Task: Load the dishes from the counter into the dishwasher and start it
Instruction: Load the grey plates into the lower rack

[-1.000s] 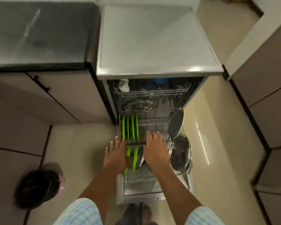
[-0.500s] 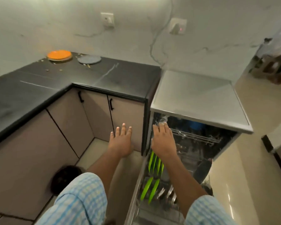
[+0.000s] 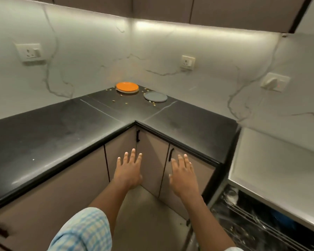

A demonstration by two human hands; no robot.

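Step judged: fetch the plates left on the worktop (image 3: 62, 127). The orange plate (image 3: 127, 86) lies far ahead of the left hand (image 3: 129, 171) and the grey plate (image 3: 155, 96) far ahead of the right hand (image 3: 184, 176), both flat in the corner among crumbs (image 3: 126, 103). Best to lean in over the edge, draw each plate closer until fingers get under its rim, then carry both to the open dishwasher (image 3: 261, 223), low and right of the right hand. Both hands are palm-down with fingers straight and slightly spread, holding and touching nothing, in the air before the cabinet doors (image 3: 153, 165).
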